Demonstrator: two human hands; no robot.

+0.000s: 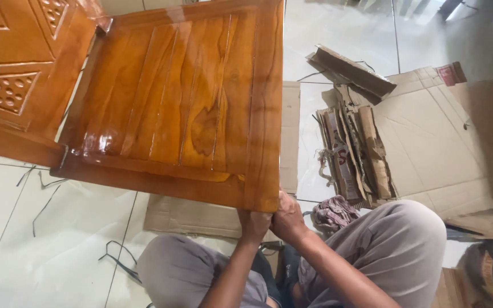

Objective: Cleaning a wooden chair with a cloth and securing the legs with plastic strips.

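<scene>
Both my left hand (253, 223) and right hand (288, 219) clench the near corner of the glossy wooden door panel (184, 97), which lies beyond my fingers.

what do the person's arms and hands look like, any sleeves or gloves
Both forearms are bare as far as the picture shows, with no sleeves in view. The left hand and right hand wear no gloves, and no rings, watch or bands are visible. The grey trousers cover the knees beside them.
</scene>
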